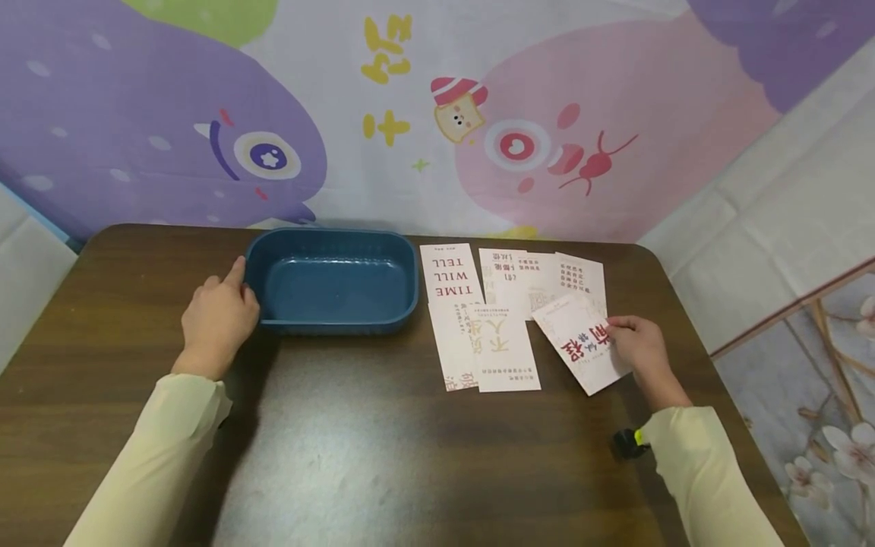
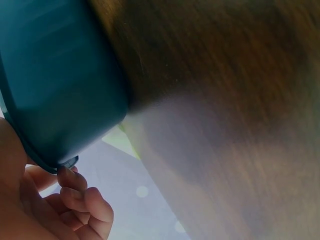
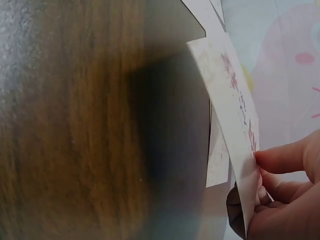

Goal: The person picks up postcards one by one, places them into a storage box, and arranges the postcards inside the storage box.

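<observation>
A person in pale yellow sleeves works at a brown wooden tabletop (image 1: 328,448) with both hands. The right hand (image 1: 641,353) pinches a white card (image 1: 574,342) by its edge between thumb and fingers, a narrow grip. The card, printed in red and blue, is tilted, and the right wrist view shows it raised at an angle. It overlaps part of the cards behind it; whether it touches them is unclear.

The left hand (image 1: 222,315) grips the left end of a blue tray (image 1: 335,329), fingers curled at the rim, one finger lying along it.

As for progress, one card appears to be picked up, and the work looks to be at an early stage. The other cards lie flat in a loose, overlapping group between the tray and the held card. One reads "TIME WILL TELL" (image 1: 447,277), upside down from this side; two more (image 1: 507,365) lie nearer the person. These look still to be dealt with.

The tray is the only container. It stands upright near the far edge, its shiny floor plain blue, with no card inside. Behind hangs a cartoon cloth (image 1: 383,175).
</observation>
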Motion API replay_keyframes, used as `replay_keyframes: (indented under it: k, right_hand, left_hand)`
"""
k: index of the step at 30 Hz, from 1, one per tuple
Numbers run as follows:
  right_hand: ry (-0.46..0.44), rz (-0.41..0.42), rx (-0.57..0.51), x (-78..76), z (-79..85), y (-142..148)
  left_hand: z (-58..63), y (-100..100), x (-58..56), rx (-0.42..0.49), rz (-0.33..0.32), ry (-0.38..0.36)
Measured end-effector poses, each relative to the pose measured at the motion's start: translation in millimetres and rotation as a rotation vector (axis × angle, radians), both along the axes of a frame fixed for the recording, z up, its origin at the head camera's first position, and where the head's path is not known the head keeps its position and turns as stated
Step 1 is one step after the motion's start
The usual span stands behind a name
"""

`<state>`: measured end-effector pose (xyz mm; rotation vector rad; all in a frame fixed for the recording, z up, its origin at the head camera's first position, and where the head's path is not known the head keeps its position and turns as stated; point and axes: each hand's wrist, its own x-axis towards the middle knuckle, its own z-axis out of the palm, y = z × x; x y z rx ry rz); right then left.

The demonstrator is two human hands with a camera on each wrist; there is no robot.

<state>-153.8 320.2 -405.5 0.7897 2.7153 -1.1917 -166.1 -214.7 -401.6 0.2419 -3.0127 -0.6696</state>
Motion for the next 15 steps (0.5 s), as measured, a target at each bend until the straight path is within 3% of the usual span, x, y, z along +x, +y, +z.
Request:
replay_keyframes:
  k: [15]
  right_hand:
    - [0.094,0.056,0.056,-11.8,14.8,-11.4]
  left_hand:
    - [1.2,0.3,-1.4,0.017,-0.024,0.002]
